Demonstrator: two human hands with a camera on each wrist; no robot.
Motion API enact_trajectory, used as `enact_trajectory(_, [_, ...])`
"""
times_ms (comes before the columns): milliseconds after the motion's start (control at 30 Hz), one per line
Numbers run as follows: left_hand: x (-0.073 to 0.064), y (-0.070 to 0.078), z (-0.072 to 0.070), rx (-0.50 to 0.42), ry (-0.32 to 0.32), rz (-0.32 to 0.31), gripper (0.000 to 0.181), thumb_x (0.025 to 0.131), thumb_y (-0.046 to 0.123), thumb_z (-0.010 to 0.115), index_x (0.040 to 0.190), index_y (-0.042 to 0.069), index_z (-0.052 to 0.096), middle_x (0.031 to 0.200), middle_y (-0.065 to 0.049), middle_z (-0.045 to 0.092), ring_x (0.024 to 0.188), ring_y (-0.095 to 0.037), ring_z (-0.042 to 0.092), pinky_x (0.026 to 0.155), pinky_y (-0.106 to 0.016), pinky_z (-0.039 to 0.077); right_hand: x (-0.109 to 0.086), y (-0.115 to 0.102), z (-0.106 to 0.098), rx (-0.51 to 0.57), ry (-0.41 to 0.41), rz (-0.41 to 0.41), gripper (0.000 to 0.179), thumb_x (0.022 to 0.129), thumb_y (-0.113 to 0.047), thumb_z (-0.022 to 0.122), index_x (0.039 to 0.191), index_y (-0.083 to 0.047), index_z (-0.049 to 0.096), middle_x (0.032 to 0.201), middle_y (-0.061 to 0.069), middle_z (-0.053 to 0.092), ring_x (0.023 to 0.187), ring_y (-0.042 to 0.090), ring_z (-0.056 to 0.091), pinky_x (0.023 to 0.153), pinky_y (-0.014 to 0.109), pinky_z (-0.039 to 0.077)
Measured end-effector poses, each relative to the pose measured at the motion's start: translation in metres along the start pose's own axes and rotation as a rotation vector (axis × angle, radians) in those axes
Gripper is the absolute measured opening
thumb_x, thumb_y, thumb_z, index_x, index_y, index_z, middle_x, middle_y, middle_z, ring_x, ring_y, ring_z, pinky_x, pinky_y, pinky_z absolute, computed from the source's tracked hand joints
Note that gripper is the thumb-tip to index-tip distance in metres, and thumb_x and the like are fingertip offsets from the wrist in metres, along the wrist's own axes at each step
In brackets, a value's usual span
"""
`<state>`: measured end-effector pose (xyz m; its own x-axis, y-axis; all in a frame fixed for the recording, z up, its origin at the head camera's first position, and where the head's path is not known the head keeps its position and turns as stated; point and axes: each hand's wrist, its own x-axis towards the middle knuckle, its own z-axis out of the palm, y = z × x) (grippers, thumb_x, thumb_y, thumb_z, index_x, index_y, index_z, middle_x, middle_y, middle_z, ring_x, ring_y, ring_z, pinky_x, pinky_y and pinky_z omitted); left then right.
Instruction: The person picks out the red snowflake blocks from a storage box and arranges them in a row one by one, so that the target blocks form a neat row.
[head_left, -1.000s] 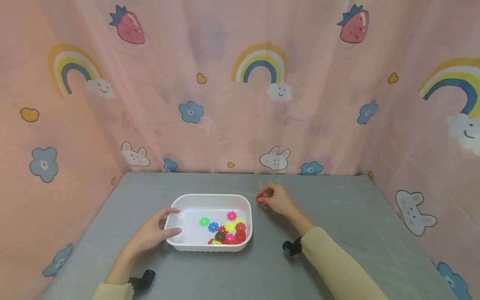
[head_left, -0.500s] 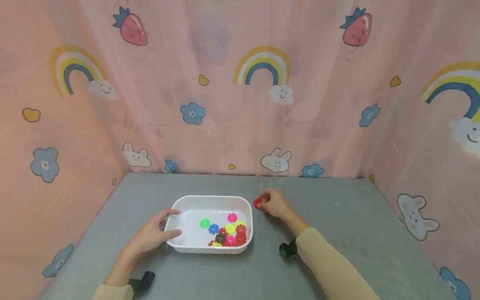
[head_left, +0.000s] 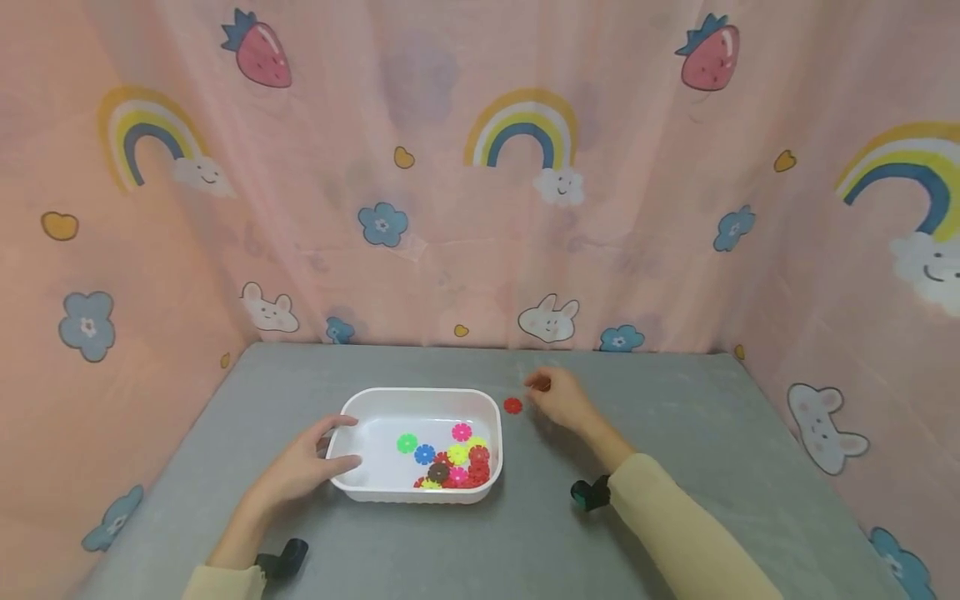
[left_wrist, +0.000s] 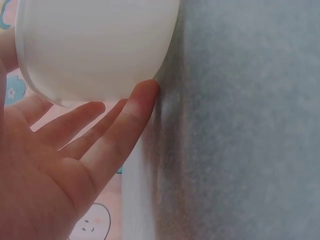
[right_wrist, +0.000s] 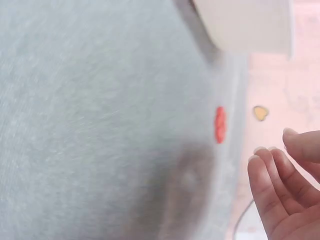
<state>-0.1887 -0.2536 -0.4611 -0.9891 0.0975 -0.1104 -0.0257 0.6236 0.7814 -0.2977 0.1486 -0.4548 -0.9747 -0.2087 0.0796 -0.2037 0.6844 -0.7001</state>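
A white plastic tray (head_left: 420, 496) stands on the grey table, with several colourful notched plastic discs gathered mostly at its right front. My left hand (head_left: 303, 458) holds the tray's left end, thumb over the rim and fingers against the outer wall; the left wrist view shows fingertips (left_wrist: 145, 92) touching that wall low down. A red notched disc (head_left: 513, 406) lies flat on the table just right of the tray. Close to its right, my right hand (head_left: 561, 402) hovers with nothing in it; the right wrist view shows its fingers (right_wrist: 265, 182) apart from the disc.
Inside the tray, a green disc (head_left: 407, 443) and a blue disc (head_left: 424, 454) lie left of the pile. A pink patterned curtain (head_left: 450, 250) borders the grey table (head_left: 637, 417) at the back and sides. Each wrist carries a small black camera (head_left: 591, 493).
My right hand held the red disc, brought it down slightly nearer the tray, then let go and drew back to the right. My left hand stays on the tray.
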Motion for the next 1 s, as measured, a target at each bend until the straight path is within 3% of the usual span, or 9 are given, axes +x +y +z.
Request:
enact_trajectory(233, [-0.002,0.001,0.000,0.015,0.004,-0.005,0.061,0.090,0.033,0.077,0.142,0.013,0.052,0.157,-0.026,0.038,0.136,-0.052,0.044,0.104,-0.068,0.039,-0.009,-0.019,-0.009,-0.012,0.014,-0.063,0.020,0.096,-0.013,0.070,0.113,-0.002,0.071,0.106,0.009,0.070,0.094,0.025,0.063,0.076,0.035,0.059])
enact_trajectory(567, [-0.002,0.001,0.000,0.021,0.006,-0.013,0.063,0.091,0.035,0.077,0.144,0.014,0.050,0.157,-0.025,0.037,0.136,-0.051,0.044,0.104,-0.069,0.039,-0.025,-0.052,-0.010,0.006,0.002,-0.063,0.018,0.095,-0.019,0.073,0.110,-0.009,0.073,0.099,0.002,0.070,0.090,0.020,0.063,0.074,0.032,0.058])
enact_trajectory(767, [-0.001,0.000,0.000,0.018,0.002,-0.005,0.063,0.090,0.035,0.077,0.144,0.014,0.050,0.157,-0.025,0.037,0.136,-0.052,0.045,0.104,-0.068,0.038,-0.034,-0.070,-0.003,0.014,-0.030,-0.121,0.015,0.094,-0.018,0.074,0.107,-0.011,0.073,0.097,-0.001,0.069,0.088,0.018,0.062,0.075,0.031,0.058])
enact_trajectory(1000, [-0.001,0.000,0.000,0.013,-0.001,-0.009,0.064,0.090,0.034,0.077,0.144,0.014,0.050,0.158,-0.026,0.035,0.137,-0.053,0.042,0.105,-0.069,0.037,-0.043,-0.084,0.008,0.041,-0.116,-0.120,0.015,0.094,-0.020,0.074,0.106,-0.012,0.073,0.095,-0.002,0.067,0.087,0.017,0.061,0.071,0.028,0.057])
